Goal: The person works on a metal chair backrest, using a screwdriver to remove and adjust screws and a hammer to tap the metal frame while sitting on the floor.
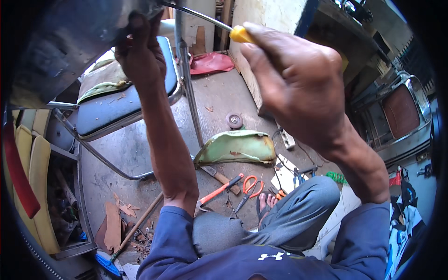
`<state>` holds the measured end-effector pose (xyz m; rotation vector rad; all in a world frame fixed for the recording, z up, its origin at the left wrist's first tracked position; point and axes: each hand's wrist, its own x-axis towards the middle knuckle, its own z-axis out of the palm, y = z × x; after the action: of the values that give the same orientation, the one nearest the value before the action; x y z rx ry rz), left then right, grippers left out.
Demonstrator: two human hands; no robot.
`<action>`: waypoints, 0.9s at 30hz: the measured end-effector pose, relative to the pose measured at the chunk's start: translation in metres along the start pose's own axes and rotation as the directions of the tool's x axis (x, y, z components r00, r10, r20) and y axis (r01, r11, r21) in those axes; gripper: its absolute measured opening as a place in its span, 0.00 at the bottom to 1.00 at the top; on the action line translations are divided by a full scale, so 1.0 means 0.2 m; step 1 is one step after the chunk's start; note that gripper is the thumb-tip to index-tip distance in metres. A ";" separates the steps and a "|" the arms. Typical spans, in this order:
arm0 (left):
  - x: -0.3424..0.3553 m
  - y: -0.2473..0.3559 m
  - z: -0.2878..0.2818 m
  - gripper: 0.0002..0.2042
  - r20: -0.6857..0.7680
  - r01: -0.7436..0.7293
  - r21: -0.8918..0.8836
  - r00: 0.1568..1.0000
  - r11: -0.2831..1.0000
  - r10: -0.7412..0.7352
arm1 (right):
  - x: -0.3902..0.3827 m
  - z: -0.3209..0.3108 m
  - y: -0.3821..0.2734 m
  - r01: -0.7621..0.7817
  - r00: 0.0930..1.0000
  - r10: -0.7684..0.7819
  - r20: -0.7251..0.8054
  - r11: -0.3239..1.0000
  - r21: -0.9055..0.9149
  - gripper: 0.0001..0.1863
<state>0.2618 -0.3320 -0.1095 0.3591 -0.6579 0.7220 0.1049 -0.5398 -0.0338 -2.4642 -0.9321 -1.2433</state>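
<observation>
My right hand (294, 79) is raised close to the camera, shut on the yellow handle of a screwdriver (240, 33). Its thin metal shaft runs up and left to a dark metal panel (60, 42) at the top left. My left hand (140, 49) grips the lower edge of that panel, fingers curled over it. Both arms wear blue sleeves. Below the hands stands a metal-framed chair with a blue-grey padded seat (112, 109).
On the concrete floor lie a green curved cushion shell (238, 148), orange-handled scissors (249, 186), an orange-handled tool (219, 190), a hammer (219, 176), a round disc (234, 121), a power strip (285, 137), a red cloth (210, 63), wood scraps (114, 224). Yellow cushions (32, 158) stand left. My bent knee (298, 210) is at centre bottom.
</observation>
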 end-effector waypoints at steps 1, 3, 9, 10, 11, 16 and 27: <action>-0.02 0.01 0.04 0.03 -0.035 -0.008 0.037 0.999 0.999 0.009 | 0.02 -0.04 -0.06 -0.235 0.969 0.215 0.126 0.956 0.175 0.13; -0.04 0.00 0.06 0.04 -0.006 -0.008 0.010 1.000 1.000 0.008 | 0.10 -0.13 -0.05 -0.680 0.731 0.484 0.481 0.568 0.463 0.17; -0.01 0.01 0.00 0.07 0.074 -0.040 0.007 0.996 0.999 0.039 | 0.12 -0.13 0.01 -0.772 0.635 0.457 0.623 0.348 0.531 0.25; -0.02 0.00 0.02 0.08 0.041 -0.031 0.003 0.999 1.000 0.030 | 0.10 -0.12 0.01 -0.738 0.675 0.435 0.596 0.415 0.532 0.26; -0.03 0.01 0.02 0.09 0.003 -0.023 0.016 1.000 1.000 0.023 | 0.08 -0.12 -0.01 -0.702 0.709 0.399 0.581 0.470 0.535 0.26; -0.02 -0.06 0.01 0.12 0.032 -0.092 -0.059 0.995 0.994 0.094 | 0.01 -0.06 -0.04 -0.281 0.955 0.222 0.196 0.886 0.367 0.14; -0.04 -0.07 0.00 0.12 0.012 -0.115 -0.048 0.993 0.992 0.115 | -0.02 0.05 -0.03 0.081 0.995 -0.083 0.049 0.996 0.042 0.26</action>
<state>0.2665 -0.3465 -0.1159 0.2844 -0.7128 0.8126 0.1051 -0.5319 -0.0427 -2.4597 -1.0706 -1.1805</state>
